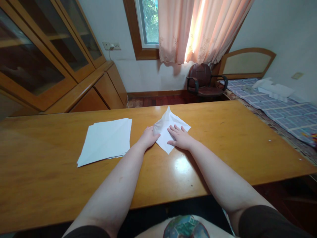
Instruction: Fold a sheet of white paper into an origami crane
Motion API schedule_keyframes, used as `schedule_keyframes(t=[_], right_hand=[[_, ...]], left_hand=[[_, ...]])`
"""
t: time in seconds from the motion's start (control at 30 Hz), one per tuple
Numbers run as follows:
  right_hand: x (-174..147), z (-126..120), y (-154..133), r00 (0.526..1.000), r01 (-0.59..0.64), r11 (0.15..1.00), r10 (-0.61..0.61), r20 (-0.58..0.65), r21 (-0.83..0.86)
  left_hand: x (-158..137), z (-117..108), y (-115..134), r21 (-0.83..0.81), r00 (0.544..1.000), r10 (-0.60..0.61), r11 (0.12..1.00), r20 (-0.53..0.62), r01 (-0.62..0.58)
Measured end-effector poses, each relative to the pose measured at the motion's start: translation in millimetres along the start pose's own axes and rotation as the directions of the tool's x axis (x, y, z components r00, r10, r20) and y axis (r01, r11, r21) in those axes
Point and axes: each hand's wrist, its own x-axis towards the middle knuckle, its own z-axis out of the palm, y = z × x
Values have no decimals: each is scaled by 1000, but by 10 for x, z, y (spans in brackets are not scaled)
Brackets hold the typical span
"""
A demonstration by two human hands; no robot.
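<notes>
A white sheet of paper, partly folded into a diamond-like shape, lies on the wooden table in front of me. Its far part rises in a peak with a crease. At its left corner, my left hand grips the edge, thumb on top and the other fingers partly hidden behind the paper. My right hand rests flat on the right side of the paper, fingers spread. Left of my left hand lies a stack of white paper sheets, its edges slightly uneven.
Behind the table's far edge are a brown office chair and a curtained window. A glass-door wooden cabinet stands at the left. On the right is a bed with a checked cover and white packing pieces.
</notes>
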Motion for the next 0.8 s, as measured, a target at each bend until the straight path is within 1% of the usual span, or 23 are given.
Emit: schedule_keyframes(t=[0.1, 0.2, 0.3, 0.47, 0.6, 0.67, 0.73, 0.8], right_hand=[[1, -12, 1, 1000, -2, 1000, 2, -16, 12], [1, -16, -5, 999, -26, 1000, 26, -24, 13], [1, -12, -6, 999, -32, 999, 32, -27, 13], [4, -5, 9, 999, -26, 1000, 27, -38, 15], [10, -2, 9, 998, -23, 1000, 23, -57, 15], [14, -1, 8, 997, -28, 999, 29, -66, 20], [21, -1, 11, 997, -25, 999, 27, -68, 35], [27, -2, 19, 997, -13, 998, 18, -76, 61]], left_hand=[[-15, 2, -2, -32, 986, 158, 987, 46, -157], [-23, 9, -14, -84, 974, 218, 973, 54, -213], [-25, 4, -15, -79, 973, 216, 975, 83, -209], [-13, 11, -18, 59, 966, 217, 972, 140, -227], [-13, 59, -32, 187, 976, 182, 961, 117, -202], [-12, 72, -37, 223, 977, 169, 955, 129, -195], [-8, 69, -46, 191, 972, 166, 962, 164, -196], [1, 55, -63, 103, 973, 159, 979, 168, -177]])
